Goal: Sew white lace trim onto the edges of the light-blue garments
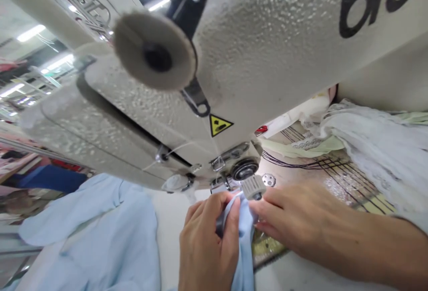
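A beige industrial sewing machine (267, 50) fills the upper view, seen from just below its head. Under the needle area, my left hand (205, 246) is closed, pinching a fold of light blue fabric (245, 237). My right hand (297, 222) comes in from the right, its fingers pressed onto the same fabric right beside the presser foot (252, 187). The needle itself is hidden behind the fabric and my fingers. More of the light blue fabric (100, 237) spreads over the table to the left.
White lace fabric (374, 148) lies piled at the right on the table (337, 175), with pale green cloth (301, 148) behind it. A yellow warning sticker (219, 125) marks the machine head. A thread-winder disc (155, 50) juts out above. Workshop lights show at far left.
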### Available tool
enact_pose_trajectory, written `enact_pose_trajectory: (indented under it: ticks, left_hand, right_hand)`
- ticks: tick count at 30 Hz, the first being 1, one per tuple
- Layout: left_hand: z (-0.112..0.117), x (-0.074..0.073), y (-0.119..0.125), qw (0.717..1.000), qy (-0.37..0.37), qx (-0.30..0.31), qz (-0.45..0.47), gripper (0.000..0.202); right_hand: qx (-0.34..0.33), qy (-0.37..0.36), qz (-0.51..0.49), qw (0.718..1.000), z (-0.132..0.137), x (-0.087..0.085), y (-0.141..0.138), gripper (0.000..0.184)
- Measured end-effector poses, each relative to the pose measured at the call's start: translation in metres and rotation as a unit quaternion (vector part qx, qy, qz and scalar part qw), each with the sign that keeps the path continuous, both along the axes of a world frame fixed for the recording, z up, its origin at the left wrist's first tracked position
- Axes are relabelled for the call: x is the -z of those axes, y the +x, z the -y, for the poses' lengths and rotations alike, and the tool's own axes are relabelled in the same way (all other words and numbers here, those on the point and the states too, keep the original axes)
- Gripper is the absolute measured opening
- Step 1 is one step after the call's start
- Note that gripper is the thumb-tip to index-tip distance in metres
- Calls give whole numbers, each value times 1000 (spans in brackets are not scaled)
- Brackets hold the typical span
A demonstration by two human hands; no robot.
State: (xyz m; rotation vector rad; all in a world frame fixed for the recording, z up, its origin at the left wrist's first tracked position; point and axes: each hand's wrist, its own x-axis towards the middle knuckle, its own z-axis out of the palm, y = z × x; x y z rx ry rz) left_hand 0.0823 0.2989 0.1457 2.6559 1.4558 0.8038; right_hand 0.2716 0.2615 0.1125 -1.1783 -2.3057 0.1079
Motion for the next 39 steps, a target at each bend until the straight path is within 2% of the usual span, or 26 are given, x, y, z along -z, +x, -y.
enact_pose_trajectory:
  ticks: [3, 8, 11, 15, 19, 24, 29, 35, 39]
  left_hand:
    - [0, 0, 0, 1000, 4, -1, -6, 6]
    - [2, 3, -2, 998, 23, 31, -55, 8]
    - [3, 6, -3, 993, 43, 64, -88, 14]
    - [4, 10, -5, 994, 54, 49, -82, 14]
    - [2, 8, -4, 992, 63, 65, -86, 13]
    - [1, 5, -2, 1000, 16, -1, -1, 10]
    - [0, 7, -1, 994, -29, -78, 77, 14]
    - [0, 8, 0, 991, -45, -85, 95, 14]
    - [-2, 6, -2, 995, -38, -51, 74, 8]
  right_hand:
    - [-9, -13, -4, 1000, 0, 2, -1, 8]
    - [19, 3, -8, 1000, 3, 9, -2, 7]
    - [7, 9, 4, 1000, 6, 7, -1, 14]
    - [11, 23, -2, 1000, 6, 1, 0, 17]
    - [6, 18, -6, 1000, 4, 1, -1, 16]
    - [8, 15, -7, 1000, 4, 3, -3, 11]
    - [22, 41, 8, 999, 2, -3, -3, 13]
    - [6, 53, 15, 998, -1, -1, -3, 15]
    - [30, 54, 5, 998, -6, 5, -7, 17]
